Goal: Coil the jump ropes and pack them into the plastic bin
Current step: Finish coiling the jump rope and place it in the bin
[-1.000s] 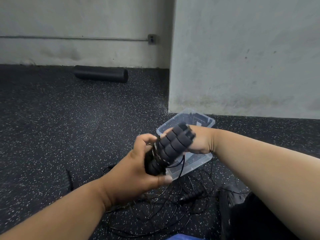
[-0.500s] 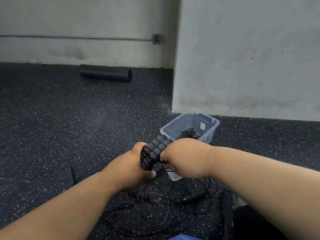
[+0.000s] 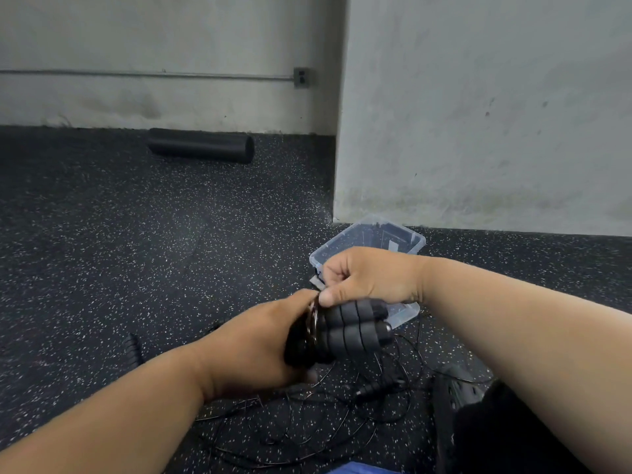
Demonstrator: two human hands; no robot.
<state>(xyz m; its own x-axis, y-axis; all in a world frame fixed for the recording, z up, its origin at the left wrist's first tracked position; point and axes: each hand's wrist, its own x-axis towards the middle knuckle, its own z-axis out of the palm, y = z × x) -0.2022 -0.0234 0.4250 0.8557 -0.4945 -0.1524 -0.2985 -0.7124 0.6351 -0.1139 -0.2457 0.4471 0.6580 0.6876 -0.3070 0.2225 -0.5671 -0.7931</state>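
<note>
Rope handles [image 3: 352, 331]: black ribbed foam, paired

Open speckled floor [image 3: 136, 251] to the left, broken only by a foam roller [image 3: 201, 145] far back against the wall. Straight ahead, blocked by the clear plastic bin [image 3: 369, 234] at the foot of the wall corner [image 3: 342, 131]. Below, strewn with loose rope cords [image 3: 307, 422] and a stray handle [image 3: 376, 388]. Lower right, crowded by a dark shoe [image 3: 455, 391].
</note>
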